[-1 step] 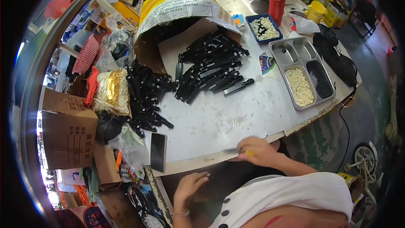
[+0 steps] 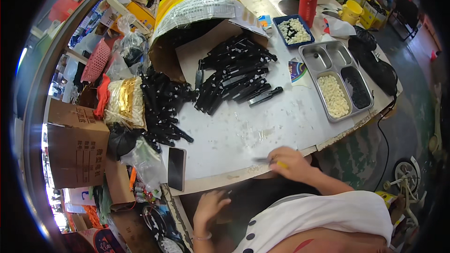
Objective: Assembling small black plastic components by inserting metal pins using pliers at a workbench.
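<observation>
My right hand (image 2: 291, 164), at the table's front edge, is closed round a small hand tool with a yellow handle (image 2: 282, 164). The tool's thin grey tip (image 2: 261, 159) points left over the white tabletop (image 2: 234, 145). Below the edge, my left hand (image 2: 211, 208) has its fingers bent together; a tiny pale speck shows at the fingertips, too small to name. Beyond my hands lies a pile of black tube-like parts (image 2: 234, 75) with small white pieces on them. Another heap of black parts (image 2: 161, 103) lies to its left.
A steel compartment tray (image 2: 309, 82) holds cream and black small pieces. Behind it are a blue tray (image 2: 307, 40) of pale pieces and a red thermos (image 2: 308, 4). A phone (image 2: 176, 168) lies by the left front edge. An opened carton (image 2: 164, 58) surrounds the pile's back; a brown box (image 2: 77, 143) stands left.
My right hand has shifted slightly right and up with the tool. The fingers of my left hand have curled in more. Everything on the table stays put.
</observation>
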The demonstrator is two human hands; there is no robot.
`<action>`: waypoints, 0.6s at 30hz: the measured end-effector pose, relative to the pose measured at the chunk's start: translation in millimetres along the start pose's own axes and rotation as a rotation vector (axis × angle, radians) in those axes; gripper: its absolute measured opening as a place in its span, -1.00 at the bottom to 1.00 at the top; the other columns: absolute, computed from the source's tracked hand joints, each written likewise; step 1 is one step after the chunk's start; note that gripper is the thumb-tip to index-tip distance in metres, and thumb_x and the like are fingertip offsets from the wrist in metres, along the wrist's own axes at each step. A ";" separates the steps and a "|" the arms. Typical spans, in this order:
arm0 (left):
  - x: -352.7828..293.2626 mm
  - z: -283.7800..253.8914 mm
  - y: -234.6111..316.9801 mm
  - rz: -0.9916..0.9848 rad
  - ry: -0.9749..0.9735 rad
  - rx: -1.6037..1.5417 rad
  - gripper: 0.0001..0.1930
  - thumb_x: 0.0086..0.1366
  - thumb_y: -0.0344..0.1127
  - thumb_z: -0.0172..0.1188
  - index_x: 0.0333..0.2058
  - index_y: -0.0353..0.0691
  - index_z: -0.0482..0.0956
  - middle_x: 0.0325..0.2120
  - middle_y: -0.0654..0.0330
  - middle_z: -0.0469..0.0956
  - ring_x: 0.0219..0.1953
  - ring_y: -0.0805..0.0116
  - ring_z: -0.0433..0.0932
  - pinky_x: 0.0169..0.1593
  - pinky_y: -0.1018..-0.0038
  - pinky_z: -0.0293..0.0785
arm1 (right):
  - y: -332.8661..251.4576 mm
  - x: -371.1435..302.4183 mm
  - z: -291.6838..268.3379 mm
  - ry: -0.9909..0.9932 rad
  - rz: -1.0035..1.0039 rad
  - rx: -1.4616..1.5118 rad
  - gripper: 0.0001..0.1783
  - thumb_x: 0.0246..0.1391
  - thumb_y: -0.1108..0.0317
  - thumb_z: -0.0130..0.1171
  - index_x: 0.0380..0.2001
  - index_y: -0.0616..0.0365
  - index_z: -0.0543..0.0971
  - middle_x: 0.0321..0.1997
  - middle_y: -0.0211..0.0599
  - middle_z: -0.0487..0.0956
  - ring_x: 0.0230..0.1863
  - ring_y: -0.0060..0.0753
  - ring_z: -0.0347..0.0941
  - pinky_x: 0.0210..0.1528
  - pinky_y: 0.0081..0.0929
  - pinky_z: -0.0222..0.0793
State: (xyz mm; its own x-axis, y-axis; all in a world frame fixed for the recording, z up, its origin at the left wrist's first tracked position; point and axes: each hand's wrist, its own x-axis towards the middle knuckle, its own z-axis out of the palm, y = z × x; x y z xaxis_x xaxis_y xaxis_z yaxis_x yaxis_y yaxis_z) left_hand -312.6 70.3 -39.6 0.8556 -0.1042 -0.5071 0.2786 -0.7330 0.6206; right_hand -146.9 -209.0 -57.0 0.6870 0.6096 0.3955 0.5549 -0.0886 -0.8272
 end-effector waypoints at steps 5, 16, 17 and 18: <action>68.4 -23.3 78.3 0.329 -0.018 -0.312 -0.58 0.22 -0.30 0.16 0.04 -0.30 0.42 -0.06 0.03 0.51 0.01 0.14 0.47 0.10 0.39 0.31 | -0.7 10.6 -31.6 0.202 0.239 0.046 -0.83 0.02 0.38 0.20 -0.52 0.29 0.55 -0.27 -0.14 0.54 -0.27 -0.21 0.46 -0.23 -0.44 0.37; 300.1 -3.1 154.5 0.541 0.706 0.713 -0.61 0.12 -0.39 0.12 -0.03 -0.22 0.44 -0.38 0.13 0.50 -0.23 0.19 0.48 -0.20 0.37 0.39 | -1.8 0.8 -47.2 0.380 0.293 0.018 -0.81 0.06 0.39 0.14 -0.53 0.31 0.56 -0.30 -0.14 0.53 -0.30 -0.22 0.46 -0.24 -0.45 0.35; 294.4 -1.7 150.9 0.613 0.716 0.546 -0.67 0.16 -0.38 0.12 -0.06 -0.22 0.47 -0.40 0.14 0.51 -0.27 0.19 0.50 -0.24 0.38 0.40 | 1.7 0.6 -50.2 0.427 0.336 0.012 -0.79 0.07 0.37 0.14 -0.52 0.32 0.56 -0.29 -0.13 0.53 -0.29 -0.20 0.47 -0.23 -0.43 0.35; 284.5 0.9 151.4 0.619 0.709 0.547 -0.67 0.16 -0.38 0.12 -0.06 -0.22 0.47 -0.40 0.14 0.51 -0.27 0.19 0.50 -0.24 0.38 0.40 | 8.3 1.4 -52.8 0.434 0.341 0.011 -0.79 0.07 0.37 0.14 -0.52 0.32 0.56 -0.29 -0.13 0.53 -0.29 -0.20 0.47 -0.23 -0.43 0.35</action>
State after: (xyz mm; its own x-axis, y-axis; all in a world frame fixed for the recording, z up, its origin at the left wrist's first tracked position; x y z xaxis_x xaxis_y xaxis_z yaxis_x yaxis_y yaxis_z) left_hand -27.4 -70.9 -90.5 0.8866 -0.2757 0.3713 -0.3696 -0.9050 0.2107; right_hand -116.5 -250.5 -42.3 0.9585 0.1667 0.2311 0.2641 -0.2146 -0.9403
